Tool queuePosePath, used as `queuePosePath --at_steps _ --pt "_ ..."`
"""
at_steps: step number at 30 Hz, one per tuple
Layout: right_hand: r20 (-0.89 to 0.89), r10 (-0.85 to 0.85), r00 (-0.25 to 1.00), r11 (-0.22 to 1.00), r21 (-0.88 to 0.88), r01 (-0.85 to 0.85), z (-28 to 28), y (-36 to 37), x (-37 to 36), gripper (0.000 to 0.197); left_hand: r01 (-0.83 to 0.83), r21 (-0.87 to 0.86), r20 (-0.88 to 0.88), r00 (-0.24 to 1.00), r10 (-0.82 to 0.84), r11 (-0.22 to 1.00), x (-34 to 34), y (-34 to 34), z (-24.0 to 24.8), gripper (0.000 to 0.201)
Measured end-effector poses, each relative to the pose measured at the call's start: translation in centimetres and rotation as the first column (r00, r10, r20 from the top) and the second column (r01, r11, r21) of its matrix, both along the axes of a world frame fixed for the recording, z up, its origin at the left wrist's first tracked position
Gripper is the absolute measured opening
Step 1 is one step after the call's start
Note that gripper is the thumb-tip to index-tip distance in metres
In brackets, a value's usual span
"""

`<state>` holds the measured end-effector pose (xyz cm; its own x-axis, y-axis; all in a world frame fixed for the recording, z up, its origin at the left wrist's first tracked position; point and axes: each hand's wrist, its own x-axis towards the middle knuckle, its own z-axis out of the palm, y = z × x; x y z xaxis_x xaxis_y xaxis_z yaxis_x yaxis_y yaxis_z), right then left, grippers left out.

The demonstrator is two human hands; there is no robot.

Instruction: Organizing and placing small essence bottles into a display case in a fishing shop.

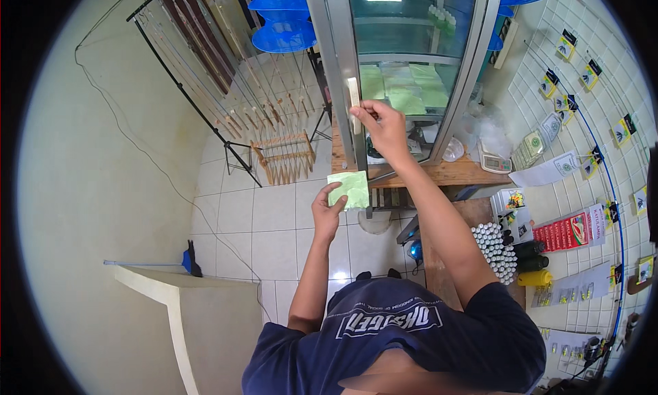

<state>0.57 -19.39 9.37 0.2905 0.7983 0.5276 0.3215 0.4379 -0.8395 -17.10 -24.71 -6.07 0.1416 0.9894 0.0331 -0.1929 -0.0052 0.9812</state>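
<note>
My left hand [327, 210] grips a flat, pale green square packet [348, 190], thumb on its front. The packet is held just below the lower corner of a glass cabinet. My right hand [384, 126] is closed around the light-coloured upright handle [354, 107] on the metal frame of the cabinet door [332, 59]. Behind the glass, several similar pale green packets [404, 86] lie on a shelf. Whether the door stands ajar I cannot tell.
The cabinet rests on a wooden table [452, 174]. A small scale [495, 163] and plastic bags stand to its right. Many white-capped bottles [495, 254] crowd a lower table. Fishing rods lean on a rack [199, 79] at the far left; a low wall [175, 289] is nearer.
</note>
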Motion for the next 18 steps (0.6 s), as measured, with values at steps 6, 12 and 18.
queuePosePath --at_steps 6,12,18 --pt "-0.046 0.078 0.996 0.994 0.075 -0.074 -2.5 -4.5 2.5 0.015 0.0 0.037 0.009 1.0 -0.001 0.999 -1.1 -0.7 1.5 0.036" --pt "-0.124 0.214 0.969 0.976 0.0 -0.216 -3.2 -12.2 7.3 0.017 0.011 0.02 0.057 0.998 -0.012 1.0 -1.1 -0.8 2.3 0.035" --pt "-0.35 -0.022 0.937 0.991 0.119 0.068 -6.3 -19.8 12.1 0.024 0.035 0.031 0.027 0.999 -0.036 0.999 -0.6 -0.4 2.3 0.035"
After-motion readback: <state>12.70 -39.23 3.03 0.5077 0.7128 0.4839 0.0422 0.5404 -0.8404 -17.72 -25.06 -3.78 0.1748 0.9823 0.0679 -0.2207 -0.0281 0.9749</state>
